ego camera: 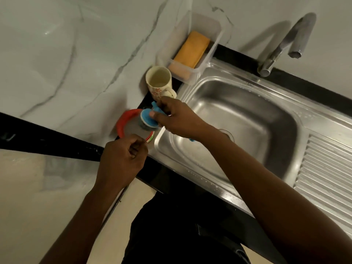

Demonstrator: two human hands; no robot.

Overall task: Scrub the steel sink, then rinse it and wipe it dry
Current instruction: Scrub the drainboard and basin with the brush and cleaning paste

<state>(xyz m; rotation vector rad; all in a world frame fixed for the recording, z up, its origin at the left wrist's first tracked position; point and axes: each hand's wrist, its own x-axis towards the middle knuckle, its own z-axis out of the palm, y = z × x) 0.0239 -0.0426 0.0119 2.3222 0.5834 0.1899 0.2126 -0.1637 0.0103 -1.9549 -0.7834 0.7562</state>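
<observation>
The steel sink (238, 111) fills the right half of the head view, its basin bare and dry-looking, with a drain (226, 133) partly hidden behind my right wrist. My right hand (177, 119) grips a blue-handled scrubber (147, 119) and holds its dark pad down inside a round red-rimmed tub (123, 122) on the counter left of the sink. My left hand (123, 159) is curled at the tub's near rim, fingers pinching its edge. The tub's contents are hidden by the scrubber and my hands.
A cream mug (159, 80) with a red pattern stands behind the tub. A clear plastic tray (207, 31) holding an orange sponge (192, 49) sits at the sink's back left corner. The tap (285, 44) rises at the back; a ribbed drainboard (327, 178) lies to the right.
</observation>
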